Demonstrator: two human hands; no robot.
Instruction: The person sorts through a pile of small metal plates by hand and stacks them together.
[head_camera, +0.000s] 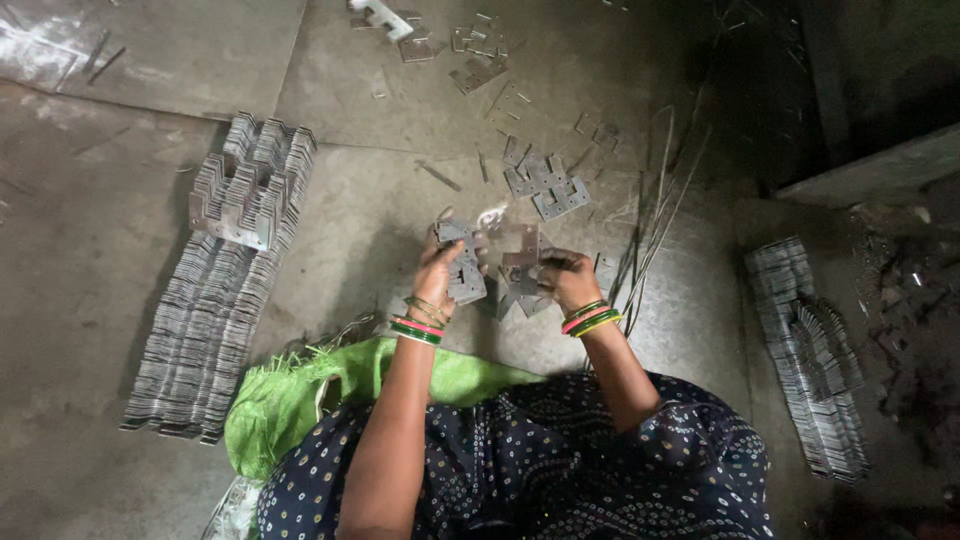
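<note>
- A small stack of flat grey metal plates with notched edges (463, 268) is gripped in the left hand (438, 272), with the fingers closed around it, above the grey stone floor (90, 260).
- A single flat grey metal plate of the same kind (520, 245) is pinched by the right hand (568, 278); the thumb and fingers are closed on its lower edge, and it is held just beside the stack, perhaps touching it.
- The step in hand is judged to be the gathering of loose plates into one aligned stack.
- For the next move, it is judged that the notches of the single plate must be lined up with those of the stack before it is pressed on.
- A few more loose grey plates (545, 188) are seen on the floor beyond the hands, within easy reach.
- A long row of stacked grey metal plates (215, 300) is laid at the left, well apart from the hands, and a second row of stacked plates (815, 360) at the right.
- Thin metal wires or strips (650, 225) are lying just beside the right hand; these could be caught by the wrist.
- Open floor is left between the knees and the loose plates, though a green cloth (300, 395) covers a part near the left arm.
</note>
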